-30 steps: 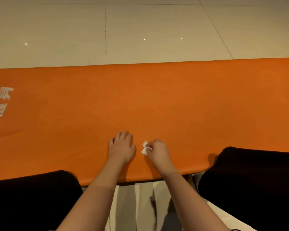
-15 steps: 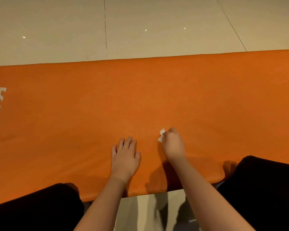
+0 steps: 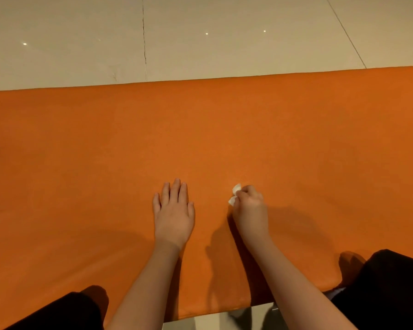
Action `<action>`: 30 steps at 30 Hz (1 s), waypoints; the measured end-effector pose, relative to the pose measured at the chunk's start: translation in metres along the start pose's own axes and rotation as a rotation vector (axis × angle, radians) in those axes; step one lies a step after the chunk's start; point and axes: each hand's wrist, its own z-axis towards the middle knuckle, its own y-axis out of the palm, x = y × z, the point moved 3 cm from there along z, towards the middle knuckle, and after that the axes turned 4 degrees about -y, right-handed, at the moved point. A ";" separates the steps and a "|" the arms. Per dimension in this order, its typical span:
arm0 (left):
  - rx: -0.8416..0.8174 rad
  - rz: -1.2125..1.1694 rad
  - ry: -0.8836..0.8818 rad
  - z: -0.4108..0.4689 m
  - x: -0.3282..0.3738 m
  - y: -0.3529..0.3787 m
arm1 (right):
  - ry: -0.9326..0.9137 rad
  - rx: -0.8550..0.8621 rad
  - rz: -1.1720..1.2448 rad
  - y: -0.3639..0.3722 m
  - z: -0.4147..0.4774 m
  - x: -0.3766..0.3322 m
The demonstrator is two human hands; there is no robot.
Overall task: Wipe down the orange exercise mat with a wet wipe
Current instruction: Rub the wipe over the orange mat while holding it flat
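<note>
The orange exercise mat (image 3: 105, 144) lies flat across the whole width of the view. My left hand (image 3: 173, 214) rests palm down on it with its fingers straight, near the mat's front edge. To its right, my right hand (image 3: 249, 209) is curled around a small crumpled white wet wipe (image 3: 234, 194) and holds it against the mat. Only two small white bits of the wipe show past the fingers.
Beige tiled floor (image 3: 200, 39) lies beyond the mat's far edge. My black-clad knees (image 3: 386, 289) sit at the bottom left and bottom right, partly over the mat's front edge. A strip of floor shows between them.
My right hand with the wipe has slid away from the left hand, to the right and forward on the mat. The view has shifted right, and the white lettering at the mat's left end has left the frame.
</note>
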 end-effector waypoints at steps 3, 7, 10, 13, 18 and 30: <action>-0.016 0.007 -0.017 0.004 0.000 0.002 | -0.168 -0.147 0.019 0.015 -0.002 -0.018; -0.048 0.018 -0.031 0.004 0.001 -0.001 | -0.217 -0.165 0.007 0.006 0.027 -0.013; -0.050 0.002 -0.032 0.007 0.003 -0.004 | 0.106 -0.071 -0.013 -0.001 0.043 0.006; 0.031 -0.083 -0.030 0.021 0.006 -0.013 | 0.065 -0.080 -0.049 0.012 0.032 -0.012; 0.078 -0.129 0.014 0.068 0.018 -0.027 | -0.224 -0.242 0.024 0.023 0.035 -0.025; 0.196 0.056 0.065 0.084 0.008 0.011 | -0.217 -0.065 0.116 0.035 0.076 -0.027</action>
